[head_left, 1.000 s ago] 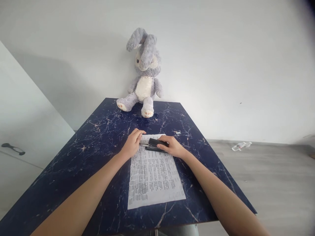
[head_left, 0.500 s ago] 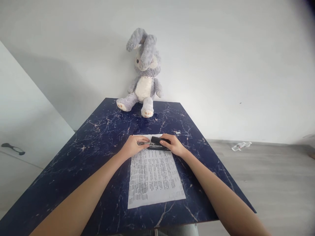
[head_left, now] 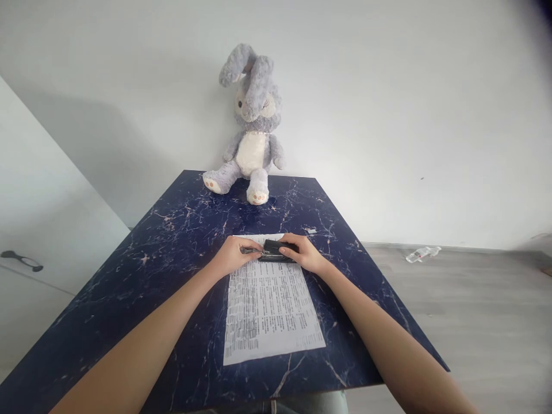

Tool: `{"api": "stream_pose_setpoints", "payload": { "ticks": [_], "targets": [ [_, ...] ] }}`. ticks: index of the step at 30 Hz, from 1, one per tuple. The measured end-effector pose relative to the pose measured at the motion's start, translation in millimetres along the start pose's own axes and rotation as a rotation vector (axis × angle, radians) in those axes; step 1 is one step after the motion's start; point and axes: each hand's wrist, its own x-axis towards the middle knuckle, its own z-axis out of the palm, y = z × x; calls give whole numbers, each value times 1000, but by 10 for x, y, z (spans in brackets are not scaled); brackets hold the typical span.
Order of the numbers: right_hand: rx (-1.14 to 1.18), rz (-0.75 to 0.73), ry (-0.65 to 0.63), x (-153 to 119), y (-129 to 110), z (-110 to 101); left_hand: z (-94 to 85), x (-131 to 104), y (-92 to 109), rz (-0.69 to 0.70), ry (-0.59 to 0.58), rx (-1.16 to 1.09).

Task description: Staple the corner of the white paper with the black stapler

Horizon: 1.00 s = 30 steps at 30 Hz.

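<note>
Pinching a slim metal part (head_left: 249,250) with the left hand (head_left: 230,256), fingertips nearly together, forearm slanting in from near left. Between both hands, above a printed sheet (head_left: 276,310) on the worktop (head_left: 172,276): a black stapler (head_left: 272,247), seemingly midway through handling, with the front end reached but apparently not yet fully closed; staples inside, impossible to tell. Gripping its body with the right hand (head_left: 307,253), palm down, thumb on the near side, forearm slanting in from near right.

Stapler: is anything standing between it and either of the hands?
Nothing visible: the right hand grips the black stapler, and the left hand has its fingers at the metal end. The printed sheet lies beneath; the plush rabbit sits beyond.
</note>
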Motion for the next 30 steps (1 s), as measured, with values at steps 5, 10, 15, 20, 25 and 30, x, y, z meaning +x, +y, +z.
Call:
{"api": "stream_pose_setpoints", "payload": {
  "ticks": [5,10,15,20,25,30],
  "targets": [
    [-6,-3,0,3,-22,-8,0,-3,5,10,2,3],
    [-5,-3,-5,6,-14,-8,-10,-6,43,-9,-1,10],
    [6,-3,-11,2,-6,-13,-20,-6,67,-58,-29,39],
    [16,-13,-18,3,-13,-12,-18,-5,41,-52,-44,54],
    [32,-13,-13,2,27,-38,-18,-19,15,-17,-45,80],
    [47,3,13,-55,163,-211,-38,-33,-3,-9,-47,57]
  ]
}}
